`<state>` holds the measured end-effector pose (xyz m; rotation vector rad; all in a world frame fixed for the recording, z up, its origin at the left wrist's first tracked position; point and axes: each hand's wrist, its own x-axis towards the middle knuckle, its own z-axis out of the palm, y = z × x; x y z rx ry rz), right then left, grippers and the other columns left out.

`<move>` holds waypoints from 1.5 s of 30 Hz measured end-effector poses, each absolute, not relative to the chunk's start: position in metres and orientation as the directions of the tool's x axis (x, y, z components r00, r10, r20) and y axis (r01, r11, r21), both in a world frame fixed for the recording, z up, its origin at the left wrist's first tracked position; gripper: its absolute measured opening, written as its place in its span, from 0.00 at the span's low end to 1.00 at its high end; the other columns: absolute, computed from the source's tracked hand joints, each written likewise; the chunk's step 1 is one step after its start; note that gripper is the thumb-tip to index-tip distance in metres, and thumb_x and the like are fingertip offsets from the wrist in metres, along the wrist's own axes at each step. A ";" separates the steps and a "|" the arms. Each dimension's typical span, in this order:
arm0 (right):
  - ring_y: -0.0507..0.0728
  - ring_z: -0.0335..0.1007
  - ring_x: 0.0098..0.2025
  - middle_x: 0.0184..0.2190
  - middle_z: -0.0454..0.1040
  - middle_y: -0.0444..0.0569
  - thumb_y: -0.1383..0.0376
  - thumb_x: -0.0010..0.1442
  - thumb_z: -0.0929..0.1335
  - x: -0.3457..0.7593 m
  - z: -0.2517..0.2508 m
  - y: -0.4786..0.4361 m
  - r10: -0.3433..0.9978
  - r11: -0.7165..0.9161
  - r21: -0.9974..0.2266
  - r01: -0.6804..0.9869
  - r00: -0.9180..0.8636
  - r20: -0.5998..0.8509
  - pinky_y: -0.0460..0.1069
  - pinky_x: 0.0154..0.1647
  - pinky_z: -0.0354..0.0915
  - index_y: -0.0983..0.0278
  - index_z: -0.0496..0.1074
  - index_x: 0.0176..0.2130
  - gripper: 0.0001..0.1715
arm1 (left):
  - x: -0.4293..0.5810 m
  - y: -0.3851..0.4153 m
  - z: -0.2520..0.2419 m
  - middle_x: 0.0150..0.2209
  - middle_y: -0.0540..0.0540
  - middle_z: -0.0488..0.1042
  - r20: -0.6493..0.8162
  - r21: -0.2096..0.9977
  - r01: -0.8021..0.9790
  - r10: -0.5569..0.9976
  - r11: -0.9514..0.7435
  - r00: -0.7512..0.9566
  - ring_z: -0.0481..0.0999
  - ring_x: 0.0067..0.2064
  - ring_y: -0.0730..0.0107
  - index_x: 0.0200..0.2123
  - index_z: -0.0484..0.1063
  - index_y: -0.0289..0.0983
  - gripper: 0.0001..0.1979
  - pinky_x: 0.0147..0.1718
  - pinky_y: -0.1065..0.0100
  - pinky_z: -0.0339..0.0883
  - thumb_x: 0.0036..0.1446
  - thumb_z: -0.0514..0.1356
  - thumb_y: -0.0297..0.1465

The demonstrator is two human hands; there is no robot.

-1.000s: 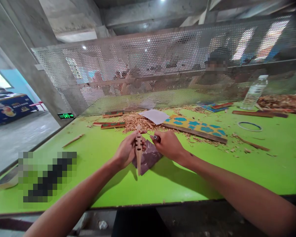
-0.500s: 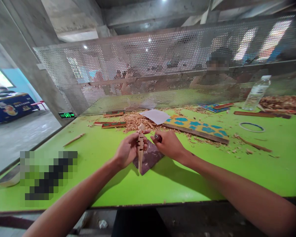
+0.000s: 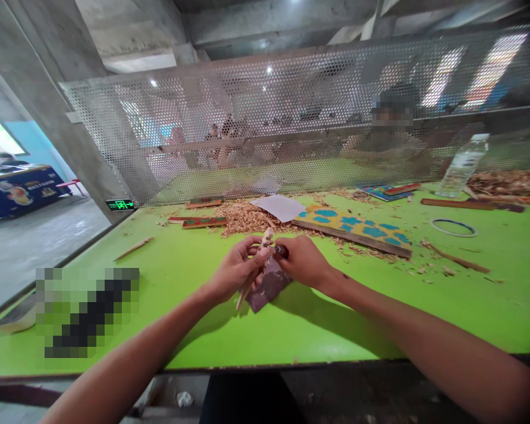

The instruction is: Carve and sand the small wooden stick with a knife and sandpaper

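Note:
My left hand [image 3: 236, 268] is closed around a carved wooden stick [image 3: 267, 235], whose knobbed top points up and away from me. Its tapered lower end slants down to the left, and fingers cover the notched middle. In my closed right hand [image 3: 308, 262] is a carving tool with a dark reddish handle [image 3: 283, 251]. The tool's metal end points at the upper part of the stick; whether it touches the wood I cannot tell. Beneath both hands a brownish-purple sheet [image 3: 269, 287] lies on the green table [image 3: 194, 347].
Wood shavings [image 3: 242, 218], a white sheet [image 3: 278, 208] and a painted board [image 3: 353, 227] lie beyond my hands. A water bottle [image 3: 463, 165] and a ring [image 3: 454, 228] are at the right. A perforated metal screen [image 3: 247, 141] runs along the back, with a person behind it.
My left hand has turned the stick from facing me upright to slanting, its top now further right. The left thumb has come over its front, and the tool is closer to the wood.

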<state>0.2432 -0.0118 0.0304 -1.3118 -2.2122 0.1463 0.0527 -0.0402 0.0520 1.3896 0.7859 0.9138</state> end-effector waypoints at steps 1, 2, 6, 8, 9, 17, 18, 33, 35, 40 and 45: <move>0.53 0.62 0.24 0.24 0.76 0.48 0.64 0.60 0.66 0.243 0.030 -0.012 0.840 0.511 -0.365 0.778 -0.362 0.404 0.49 0.28 0.46 0.63 0.75 0.29 0.10 | 0.053 -0.041 0.053 0.26 0.55 0.71 0.060 0.998 -0.052 0.888 -0.040 0.456 0.68 0.18 0.80 0.48 0.67 0.36 0.29 0.15 0.78 0.60 0.53 0.70 0.49; 0.53 0.62 0.24 0.25 0.77 0.48 0.64 0.60 0.66 0.243 0.030 -0.011 0.841 0.509 -0.367 0.778 -0.360 0.404 0.48 0.28 0.46 0.64 0.75 0.30 0.10 | 0.054 -0.043 0.055 0.24 0.56 0.70 0.060 0.998 -0.039 0.890 -0.048 0.453 0.66 0.17 0.81 0.48 0.66 0.37 0.30 0.14 0.78 0.58 0.53 0.70 0.50; 0.52 0.61 0.24 0.24 0.76 0.47 0.65 0.59 0.66 0.243 0.029 -0.010 0.837 0.523 -0.383 0.761 -0.374 0.400 0.48 0.28 0.46 0.64 0.75 0.29 0.09 | 0.056 -0.046 0.057 0.22 0.58 0.68 0.074 0.997 -0.019 0.896 -0.073 0.438 0.63 0.16 0.82 0.47 0.66 0.36 0.29 0.13 0.79 0.54 0.53 0.70 0.50; 0.52 0.60 0.23 0.23 0.74 0.46 0.65 0.59 0.66 0.243 0.029 -0.010 0.838 0.524 -0.388 0.758 -0.379 0.393 0.48 0.28 0.45 0.63 0.73 0.27 0.10 | 0.057 -0.047 0.056 0.22 0.58 0.68 0.083 0.996 -0.011 0.902 -0.087 0.423 0.63 0.16 0.82 0.46 0.66 0.36 0.29 0.14 0.79 0.53 0.53 0.69 0.50; 0.52 0.59 0.23 0.22 0.73 0.46 0.65 0.59 0.66 0.243 0.029 -0.010 0.840 0.521 -0.387 0.761 -0.377 0.389 0.49 0.27 0.44 0.63 0.72 0.26 0.10 | 0.058 -0.047 0.056 0.22 0.58 0.68 0.088 0.996 -0.003 0.907 -0.095 0.411 0.63 0.16 0.82 0.46 0.66 0.36 0.29 0.14 0.79 0.53 0.53 0.69 0.50; 0.52 0.59 0.24 0.24 0.75 0.48 0.66 0.58 0.66 0.241 0.031 -0.013 0.855 0.489 -0.345 0.801 -0.361 0.371 0.49 0.28 0.44 0.64 0.74 0.29 0.08 | 0.059 -0.047 0.052 0.23 0.56 0.68 0.108 0.986 0.081 0.921 -0.148 0.374 0.62 0.17 0.80 0.45 0.66 0.36 0.26 0.15 0.76 0.52 0.55 0.67 0.49; 0.53 0.59 0.25 0.24 0.75 0.48 0.66 0.58 0.65 0.240 0.031 -0.013 0.861 0.475 -0.344 0.810 -0.346 0.374 0.49 0.28 0.44 0.64 0.74 0.30 0.08 | 0.059 -0.047 0.051 0.24 0.56 0.69 0.122 0.982 0.091 0.923 -0.166 0.365 0.63 0.17 0.79 0.45 0.67 0.36 0.25 0.16 0.75 0.54 0.56 0.67 0.48; 0.50 0.52 0.23 0.18 0.63 0.41 0.58 0.63 0.65 0.245 0.032 -0.005 0.800 0.574 -0.498 0.650 -0.316 0.510 0.49 0.28 0.44 0.62 0.62 0.22 0.20 | 0.055 -0.039 0.050 0.28 0.54 0.73 0.273 0.956 0.060 0.947 -0.286 0.172 0.67 0.20 0.80 0.47 0.67 0.37 0.22 0.19 0.76 0.60 0.54 0.71 0.38; 0.51 0.54 0.23 0.19 0.64 0.41 0.57 0.64 0.65 0.245 0.032 -0.005 0.807 0.557 -0.501 0.663 -0.289 0.515 0.49 0.28 0.45 0.62 0.64 0.23 0.19 | 0.055 -0.040 0.050 0.28 0.54 0.73 0.248 0.966 0.033 0.950 -0.258 0.188 0.70 0.20 0.77 0.48 0.66 0.38 0.25 0.19 0.75 0.62 0.53 0.71 0.40; 0.51 0.54 0.23 0.20 0.65 0.42 0.58 0.64 0.64 0.245 0.031 -0.006 0.802 0.557 -0.483 0.675 -0.287 0.524 0.49 0.29 0.46 0.62 0.66 0.25 0.17 | 0.055 -0.042 0.051 0.24 0.55 0.72 0.166 0.984 0.021 0.948 -0.179 0.271 0.72 0.18 0.75 0.47 0.64 0.37 0.26 0.15 0.76 0.62 0.53 0.70 0.43; 0.50 0.51 0.21 0.17 0.63 0.41 0.61 0.61 0.64 0.246 0.030 -0.006 0.796 0.576 -0.462 0.675 -0.335 0.503 0.49 0.28 0.44 0.62 0.63 0.21 0.18 | 0.056 -0.046 0.053 0.20 0.56 0.69 0.141 0.981 0.079 0.930 -0.178 0.340 0.67 0.14 0.76 0.43 0.66 0.36 0.23 0.13 0.76 0.60 0.56 0.68 0.47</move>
